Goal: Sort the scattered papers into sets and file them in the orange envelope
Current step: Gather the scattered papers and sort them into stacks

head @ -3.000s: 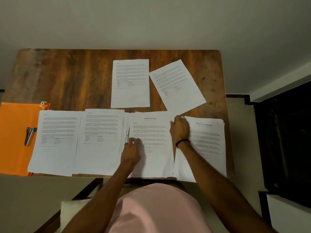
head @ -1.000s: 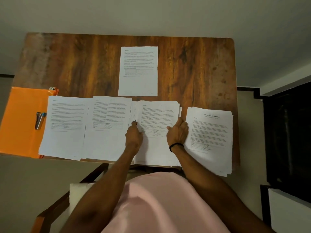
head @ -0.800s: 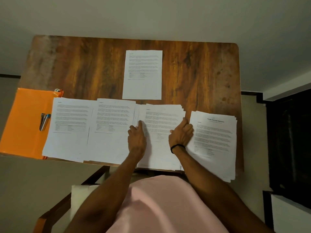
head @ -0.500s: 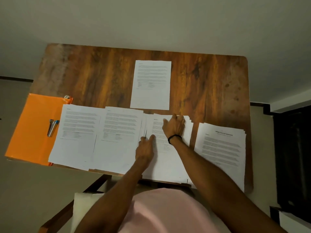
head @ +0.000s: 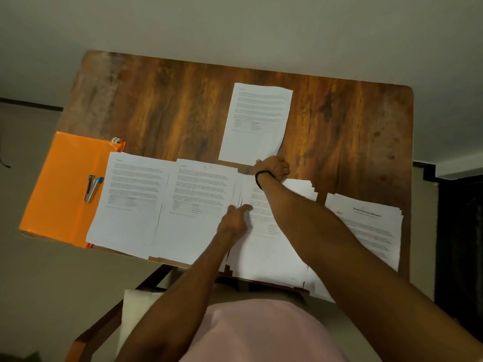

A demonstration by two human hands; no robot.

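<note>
Sorting abt done: four paper stacks [head: 193, 205] line the surface [head: 170, 105] at 6 o'clock, one loose sheet [head: 254, 124] at 12. Right hand [head: 273, 168] fingers curl on that sheet's near corner; left hand [head: 235, 218] fingers lie straight on the third stack [head: 271, 246] from 9. Orange envelope [head: 60, 184] at 9 o'clock, filing prob. not begun.

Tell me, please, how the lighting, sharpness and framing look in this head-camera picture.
Head view: dim, warm light throughout; body text on the lone sheet is too soft to read, while the heading on the right stack is nearly legible; the right hand, at that sheet's corner, looks slightly smeared; the wide lens renders the table skewed.
</note>
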